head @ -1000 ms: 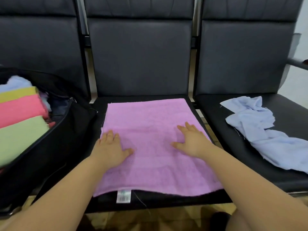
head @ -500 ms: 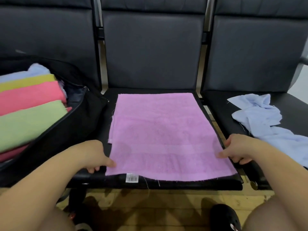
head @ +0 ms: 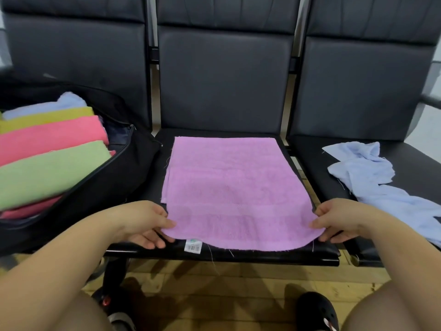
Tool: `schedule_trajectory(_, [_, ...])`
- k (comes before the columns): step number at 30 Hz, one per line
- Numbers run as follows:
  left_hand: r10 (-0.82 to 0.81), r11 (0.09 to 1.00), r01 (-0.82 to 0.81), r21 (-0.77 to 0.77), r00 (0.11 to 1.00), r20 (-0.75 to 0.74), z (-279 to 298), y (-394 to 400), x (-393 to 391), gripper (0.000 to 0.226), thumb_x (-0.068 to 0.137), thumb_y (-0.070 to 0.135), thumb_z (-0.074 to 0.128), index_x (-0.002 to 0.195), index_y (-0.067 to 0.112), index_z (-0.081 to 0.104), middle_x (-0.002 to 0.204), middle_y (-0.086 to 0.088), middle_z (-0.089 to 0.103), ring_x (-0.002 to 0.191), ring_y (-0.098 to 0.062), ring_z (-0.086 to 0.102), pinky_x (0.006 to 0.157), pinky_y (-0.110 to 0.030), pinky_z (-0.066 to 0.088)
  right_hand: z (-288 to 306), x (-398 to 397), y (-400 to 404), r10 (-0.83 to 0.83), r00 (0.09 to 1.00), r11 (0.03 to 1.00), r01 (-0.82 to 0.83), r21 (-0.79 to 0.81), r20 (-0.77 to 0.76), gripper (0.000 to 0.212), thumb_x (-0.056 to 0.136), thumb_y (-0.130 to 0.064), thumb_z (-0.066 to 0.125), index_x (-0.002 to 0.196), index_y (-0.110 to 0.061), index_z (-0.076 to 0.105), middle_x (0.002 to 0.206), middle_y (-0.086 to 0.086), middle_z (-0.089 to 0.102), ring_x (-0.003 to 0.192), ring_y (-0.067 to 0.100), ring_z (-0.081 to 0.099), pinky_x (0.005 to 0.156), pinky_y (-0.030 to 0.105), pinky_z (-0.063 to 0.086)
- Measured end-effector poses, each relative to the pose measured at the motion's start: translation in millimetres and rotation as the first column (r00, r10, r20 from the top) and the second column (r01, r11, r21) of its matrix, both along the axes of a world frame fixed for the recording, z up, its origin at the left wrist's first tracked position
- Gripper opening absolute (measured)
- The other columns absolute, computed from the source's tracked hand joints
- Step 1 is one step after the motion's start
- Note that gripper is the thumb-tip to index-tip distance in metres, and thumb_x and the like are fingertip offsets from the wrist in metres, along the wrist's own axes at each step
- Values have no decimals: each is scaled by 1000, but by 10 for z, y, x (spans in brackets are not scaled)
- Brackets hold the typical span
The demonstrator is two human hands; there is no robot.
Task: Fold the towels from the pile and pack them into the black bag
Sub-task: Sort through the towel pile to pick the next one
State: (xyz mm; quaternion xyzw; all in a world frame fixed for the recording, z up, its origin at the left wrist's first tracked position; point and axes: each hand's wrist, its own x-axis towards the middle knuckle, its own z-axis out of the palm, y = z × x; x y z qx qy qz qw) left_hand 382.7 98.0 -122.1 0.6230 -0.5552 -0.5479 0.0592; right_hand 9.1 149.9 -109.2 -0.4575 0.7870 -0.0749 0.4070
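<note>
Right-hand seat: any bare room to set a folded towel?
Yes: bare black seat between the purple towel and the crumpled blue towel, plus a strip behind the blue towel by the backrest. The middle seat is mostly covered; the black bag fills the left.

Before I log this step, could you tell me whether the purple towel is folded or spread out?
Folded, at least once: the purple towel shows a second layer edge along its left side. Both hands pinch its near corners.
</note>
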Motion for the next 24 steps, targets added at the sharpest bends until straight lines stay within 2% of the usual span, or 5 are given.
schedule_trajectory(9, [258,963,-267,30,888,-380,63,-316,-107,8,95,9,54,95,9,61,69,-4,71,47,-6,60,43,-16,49,-95,-36,-325,-202,935,972,229,-61,293,3,92,-3,59,91,-4,62,50,6,58,36,7,52,37,14,41])
schedule_trajectory(12, [321,832,-541,-126,653,-686,216,-521,-99,17,97,9,49,89,14,63,66,3,68,45,-2,57,45,-15,49,7,-66,-550,-168,659,792,533,-298,733,14,96,-7,50,89,-12,62,56,-1,60,47,5,52,40,10,41])
schedule_trajectory(14, [293,785,-588,-196,631,-718,250,-628,-51,19,98,11,48,88,17,63,64,6,66,42,-1,51,44,-13,46,87,-73,-661,-64,468,640,697,-323,882,19,98,-11,48,84,-16,59,56,-8,59,47,1,51,42,9,41])
schedule_trajectory(19, [319,905,-358,-229,928,-190,-57,-768,-12,16,95,8,55,79,9,59,52,0,61,31,-2,39,33,-12,35,-175,-7,-827,-295,829,766,503,-401,476,5,91,-3,58,89,-5,63,61,5,59,43,6,51,40,14,43])
schedule_trajectory(24, [188,972,-162,-171,972,144,-138,-864,11,17,93,10,59,76,8,57,53,-2,60,34,-5,40,34,-13,33,-220,-8,-919,-315,939,886,344,-311,140,5,86,1,59,84,4,62,67,15,57,53,17,49,52,24,45])
